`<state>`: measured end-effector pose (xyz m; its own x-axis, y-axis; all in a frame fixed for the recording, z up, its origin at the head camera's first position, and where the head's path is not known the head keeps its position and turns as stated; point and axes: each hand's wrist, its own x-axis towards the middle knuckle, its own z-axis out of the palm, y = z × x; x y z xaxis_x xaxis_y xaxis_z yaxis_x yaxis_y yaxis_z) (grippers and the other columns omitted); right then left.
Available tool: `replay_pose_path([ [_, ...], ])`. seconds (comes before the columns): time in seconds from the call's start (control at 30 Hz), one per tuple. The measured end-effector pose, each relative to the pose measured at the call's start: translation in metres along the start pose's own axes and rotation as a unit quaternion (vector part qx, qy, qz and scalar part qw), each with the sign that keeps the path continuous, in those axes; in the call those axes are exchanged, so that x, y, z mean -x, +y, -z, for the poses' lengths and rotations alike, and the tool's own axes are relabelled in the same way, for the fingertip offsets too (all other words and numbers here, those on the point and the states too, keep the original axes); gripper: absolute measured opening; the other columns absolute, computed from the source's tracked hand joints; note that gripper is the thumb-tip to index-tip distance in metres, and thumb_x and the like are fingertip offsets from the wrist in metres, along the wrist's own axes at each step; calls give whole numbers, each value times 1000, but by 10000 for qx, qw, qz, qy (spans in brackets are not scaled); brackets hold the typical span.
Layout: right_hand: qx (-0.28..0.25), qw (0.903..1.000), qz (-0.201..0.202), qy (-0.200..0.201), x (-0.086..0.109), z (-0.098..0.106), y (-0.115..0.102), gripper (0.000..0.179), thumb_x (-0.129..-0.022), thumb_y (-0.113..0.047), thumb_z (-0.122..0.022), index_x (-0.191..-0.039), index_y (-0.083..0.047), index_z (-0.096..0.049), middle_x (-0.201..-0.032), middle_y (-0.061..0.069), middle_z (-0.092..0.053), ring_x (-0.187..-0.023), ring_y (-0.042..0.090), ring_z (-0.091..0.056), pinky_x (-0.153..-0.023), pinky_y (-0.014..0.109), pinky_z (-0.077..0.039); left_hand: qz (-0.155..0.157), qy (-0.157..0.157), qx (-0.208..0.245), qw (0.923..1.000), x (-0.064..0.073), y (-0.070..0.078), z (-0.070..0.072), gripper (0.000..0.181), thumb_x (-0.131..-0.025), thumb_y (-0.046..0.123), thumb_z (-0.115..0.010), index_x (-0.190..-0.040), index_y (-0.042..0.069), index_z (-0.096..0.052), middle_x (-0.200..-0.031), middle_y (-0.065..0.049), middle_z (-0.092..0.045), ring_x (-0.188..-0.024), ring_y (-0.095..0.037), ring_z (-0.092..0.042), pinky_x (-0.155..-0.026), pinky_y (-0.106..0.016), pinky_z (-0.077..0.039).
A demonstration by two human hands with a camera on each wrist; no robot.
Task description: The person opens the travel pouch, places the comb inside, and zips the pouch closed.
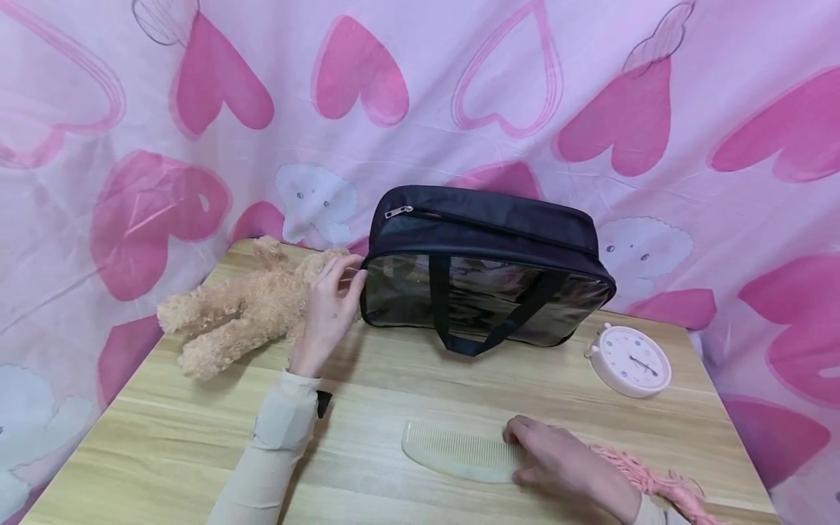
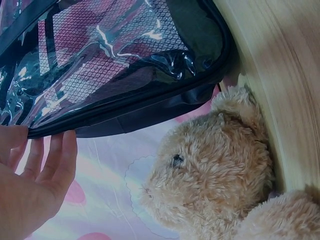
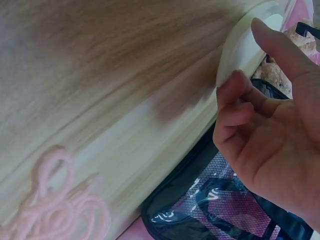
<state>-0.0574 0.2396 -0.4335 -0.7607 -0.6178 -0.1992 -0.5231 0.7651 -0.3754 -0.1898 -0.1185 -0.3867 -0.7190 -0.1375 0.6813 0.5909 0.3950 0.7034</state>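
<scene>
A black bag (image 1: pixel 403 233) with clear panels and a hanging strap stands at the back of the table, its zip running along the top. My left hand (image 1: pixel 331 302) pinches the bag's left side edge; in the left wrist view the thumb and fingertips (image 2: pixel 68 137) meet at the black piping. A pale comb (image 1: pixel 453 450) lies near the front, teeth facing the bag. The right hand (image 1: pixel 564 463) grips the comb's right end between thumb and curled fingers, covering that end in the head view. In the right wrist view the thumb overlaps the comb (image 3: pixel 239 42).
A tan teddy bear (image 1: pixel 243 306) lies left of the bag, its head close behind my left hand. At the right sits a round white clock (image 1: pixel 633 361). Pink cord (image 1: pixel 646 477) lies bundled beside my right wrist. A heart-patterned curtain (image 1: pixel 426 153) hangs behind the wooden table (image 1: pixel 367 379).
</scene>
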Motion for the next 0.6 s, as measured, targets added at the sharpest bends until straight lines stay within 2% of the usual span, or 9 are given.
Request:
replay_pose_path([
  [0.13, -228, 9997, 65, -4, 0, 2, 2, 39, -68, -19, -81, -93, -22, -52, -85, -14, -47, -73, 3, -46, -61, 26, -46, 23, -61, 44, 10000, 1, 0, 2, 15, -90, -1, -62, -105, -2, -65, -94, -14, -62, -83, -24, -63, -72, -36, -55],
  [0.3, -516, 9977, 370, 256, 0, 8, 2, 34, -69, -5, -73, -86, -23, -50, -78, -13, -46, -72, 3, -46, -60, 21, -39, -40, -81, 66, 9999, -1, 1, 3, 16, -92, 6, -61, -107, 0, -66, -95, -10, -63, -84, -19, -63, -73, -33, -55],
  [0.5, -667, 9881, 1125, 813, 1, 19, 1, 25, -74, 4, -69, -88, -16, -62, -81, -12, -54, -74, 0, -50, -60, 20, -47, -31, -107, 28, 9999, -1, 1, 3, 17, -93, 6, -61, -108, 1, -66, -95, -10, -63, -82, -20, -63, -72, -33, -55],
  [0.6, -549, 9808, 1408, 1236, 2, 24, 2, 23, -77, 1, -72, -88, -17, -66, -85, -13, -58, -76, 1, -54, -63, 21, -51, 8, -124, 5, 9999, 0, -1, 3, 17, -93, 6, -61, -108, 1, -65, -94, -10, -63, -83, -20, -63, -73, -32, -55],
])
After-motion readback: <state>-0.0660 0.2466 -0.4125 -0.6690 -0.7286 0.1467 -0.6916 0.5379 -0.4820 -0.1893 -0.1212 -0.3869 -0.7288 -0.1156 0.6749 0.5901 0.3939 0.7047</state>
